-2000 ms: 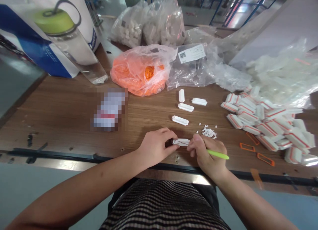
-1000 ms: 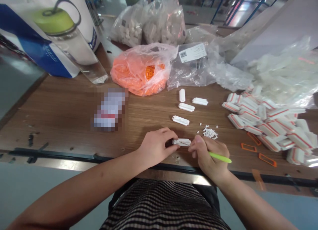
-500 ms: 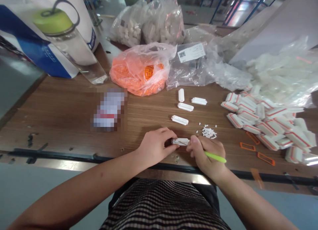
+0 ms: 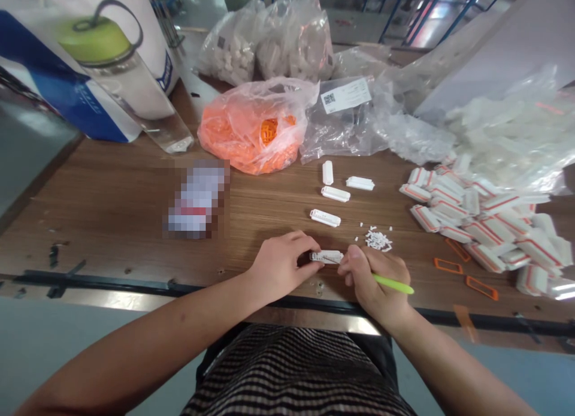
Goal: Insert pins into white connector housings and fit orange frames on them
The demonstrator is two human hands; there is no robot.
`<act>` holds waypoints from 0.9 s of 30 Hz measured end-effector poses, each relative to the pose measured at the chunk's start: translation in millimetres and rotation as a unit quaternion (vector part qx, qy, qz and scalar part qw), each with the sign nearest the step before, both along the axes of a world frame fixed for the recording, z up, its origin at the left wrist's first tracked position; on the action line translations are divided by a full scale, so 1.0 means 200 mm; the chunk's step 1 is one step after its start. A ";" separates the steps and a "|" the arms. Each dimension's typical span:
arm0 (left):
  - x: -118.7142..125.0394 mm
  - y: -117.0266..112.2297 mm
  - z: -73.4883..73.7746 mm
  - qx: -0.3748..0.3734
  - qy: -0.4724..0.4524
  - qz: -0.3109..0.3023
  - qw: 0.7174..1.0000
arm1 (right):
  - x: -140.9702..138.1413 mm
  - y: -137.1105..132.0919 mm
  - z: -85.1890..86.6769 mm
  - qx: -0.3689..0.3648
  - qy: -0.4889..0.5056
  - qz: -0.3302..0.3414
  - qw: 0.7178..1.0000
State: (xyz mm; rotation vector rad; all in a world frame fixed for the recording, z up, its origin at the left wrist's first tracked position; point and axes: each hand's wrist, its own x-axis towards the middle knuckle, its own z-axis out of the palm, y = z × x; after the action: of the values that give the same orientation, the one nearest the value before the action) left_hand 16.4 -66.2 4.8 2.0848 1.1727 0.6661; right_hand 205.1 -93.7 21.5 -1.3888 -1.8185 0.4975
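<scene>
My left hand point(image 4: 285, 262) pinches the left end of a small white plastic case point(image 4: 329, 257) on the table. My right hand point(image 4: 375, 278) is closed around a thin tool with a lime-green handle point(image 4: 393, 284), held like a pen. Its fine tip points left at the case; whether it touches is too small to tell. Just beyond my right hand lies a small heap of tiny white pieces point(image 4: 378, 239), with a few scattered beside it. Several similar white cases, one of them a nearby white case point(image 4: 325, 217), lie farther back.
At right is a pile of white cases with orange strips point(image 4: 489, 218), beside loose orange frames point(image 4: 448, 265). Behind stand a bag of orange parts point(image 4: 251, 128), clear plastic bags point(image 4: 350, 122) and a water bottle point(image 4: 135, 92). A blurred-out flat object point(image 4: 197, 197) lies left.
The green handle in my right hand has shifted slightly to the right and down. My left hand and the white case stay in place.
</scene>
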 end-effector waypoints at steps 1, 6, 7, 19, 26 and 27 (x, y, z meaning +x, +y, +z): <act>0.00 0.00 0.00 -0.001 0.001 0.001 1.000 | 0.00 0.00 0.00 -0.001 -0.004 0.004 1.000; 0.01 0.00 0.00 -0.005 0.001 0.004 1.000 | -0.01 0.02 0.01 -0.010 -0.011 0.026 1.000; 0.01 0.00 0.00 -0.003 0.001 0.004 1.000 | -0.01 0.01 0.01 -0.012 -0.008 0.023 1.000; 0.00 0.00 0.00 -0.001 0.002 0.004 1.000 | -0.01 0.01 0.00 -0.019 0.021 0.005 1.000; 0.00 0.00 0.00 0.017 -0.006 0.001 1.000 | 0.00 0.01 0.00 -0.026 0.023 0.004 0.999; 0.00 0.00 0.00 0.017 -0.006 0.001 1.000 | 0.00 0.01 0.00 -0.023 0.020 0.008 0.999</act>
State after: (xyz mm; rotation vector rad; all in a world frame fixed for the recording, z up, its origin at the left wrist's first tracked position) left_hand 16.6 -66.8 3.9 2.1056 1.1657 0.7025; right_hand 205.7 -91.5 21.0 -1.3873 -1.7977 0.5752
